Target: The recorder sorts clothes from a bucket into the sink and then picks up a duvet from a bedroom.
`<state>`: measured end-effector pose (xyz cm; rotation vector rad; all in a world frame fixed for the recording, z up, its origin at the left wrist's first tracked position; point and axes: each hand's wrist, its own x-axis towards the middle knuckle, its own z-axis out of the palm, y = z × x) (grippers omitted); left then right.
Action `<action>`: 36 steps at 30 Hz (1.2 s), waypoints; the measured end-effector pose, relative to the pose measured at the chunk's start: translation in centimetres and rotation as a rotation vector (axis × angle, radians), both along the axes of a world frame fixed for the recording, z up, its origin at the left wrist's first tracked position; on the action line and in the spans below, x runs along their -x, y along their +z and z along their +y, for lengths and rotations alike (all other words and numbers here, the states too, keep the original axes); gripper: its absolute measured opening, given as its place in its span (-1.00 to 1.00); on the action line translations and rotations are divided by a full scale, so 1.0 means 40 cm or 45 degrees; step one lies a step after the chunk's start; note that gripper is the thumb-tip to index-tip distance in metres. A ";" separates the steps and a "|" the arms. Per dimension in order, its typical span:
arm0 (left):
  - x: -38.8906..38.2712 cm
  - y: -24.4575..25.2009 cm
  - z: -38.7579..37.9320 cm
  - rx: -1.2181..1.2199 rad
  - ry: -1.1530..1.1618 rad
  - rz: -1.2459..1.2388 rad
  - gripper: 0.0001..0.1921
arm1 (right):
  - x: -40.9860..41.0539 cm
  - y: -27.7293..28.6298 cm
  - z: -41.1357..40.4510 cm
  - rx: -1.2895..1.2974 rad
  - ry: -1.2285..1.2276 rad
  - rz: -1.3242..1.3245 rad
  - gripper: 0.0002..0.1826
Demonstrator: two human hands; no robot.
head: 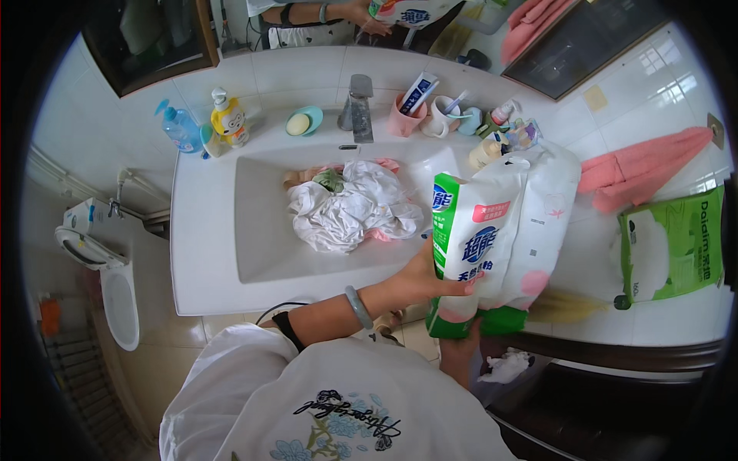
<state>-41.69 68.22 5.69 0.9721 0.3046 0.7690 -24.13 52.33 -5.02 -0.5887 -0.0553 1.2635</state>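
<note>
My left hand [429, 276], with a bangle at its wrist, grips the near side of a green and white bag of washing powder [481, 213]. Beneath the bag's green lower end, my right hand [461, 348] is partly hidden by it. The bag is held tilted at the right side of the white sink basin [265, 253]. In the basin lies a heap of crumpled white cloth [357, 201], with a green cloth [328, 180], a beige cloth [297, 177] and pink cloth [377, 234] showing around it.
The faucet [360, 109] stands behind the basin. Soap dish [300, 122], pump bottles [229, 118], a pink cup [406, 118] and a white mug [441, 118] line the ledge. Rightward are a white patterned pack [548, 230], a pink towel [646, 164] and a green pack [671, 248]. A toilet [121, 299] is left.
</note>
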 end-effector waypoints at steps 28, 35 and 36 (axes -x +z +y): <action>-0.293 -0.237 -0.214 -0.586 -0.347 0.538 -0.68 | -0.399 0.410 -0.245 0.808 0.344 -2.688 -0.72; -0.277 -0.654 -0.248 -1.051 -0.364 1.223 -0.08 | -0.364 0.087 -0.283 0.614 0.663 -2.756 -0.87; -0.245 -0.707 -0.255 -0.991 -0.400 1.401 -0.11 | -0.376 0.015 -0.287 0.670 0.700 -2.808 -0.91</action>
